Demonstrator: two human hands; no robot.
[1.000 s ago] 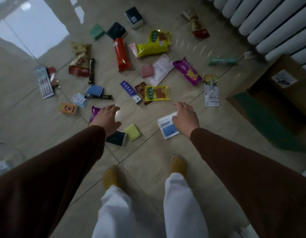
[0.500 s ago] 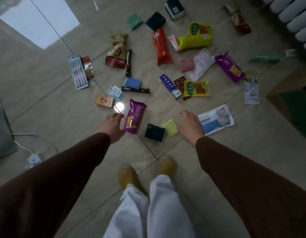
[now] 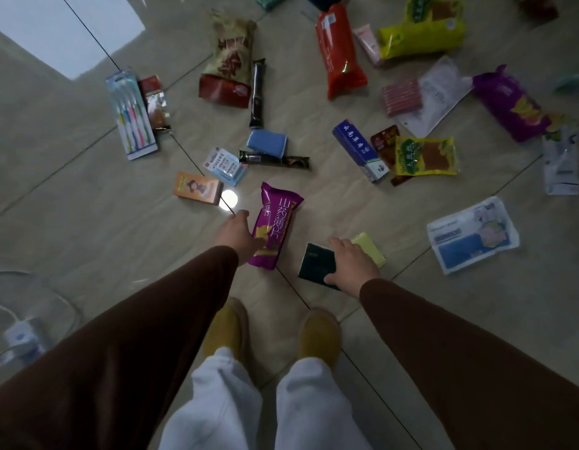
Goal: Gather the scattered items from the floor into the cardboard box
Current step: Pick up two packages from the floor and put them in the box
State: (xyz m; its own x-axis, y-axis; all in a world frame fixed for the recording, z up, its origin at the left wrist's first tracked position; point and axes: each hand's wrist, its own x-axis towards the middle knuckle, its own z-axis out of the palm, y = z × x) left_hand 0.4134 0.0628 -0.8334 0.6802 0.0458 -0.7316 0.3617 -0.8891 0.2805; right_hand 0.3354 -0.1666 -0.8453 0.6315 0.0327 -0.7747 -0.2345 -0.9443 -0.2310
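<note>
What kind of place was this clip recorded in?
Probably an indoor room in a home: a glossy tiled floor reflecting window light, a white power cord lying at the left, and household goods scattered about, such as a toothbrush pack and snack packets.

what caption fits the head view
Left hand reaches the purple snack packet; right hand covers the dark packet.

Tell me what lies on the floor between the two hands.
In the head view, the purple snack packet lies between the left hand and the right hand, touching the left; bare tile separates it from the dark pack under the right.
</note>
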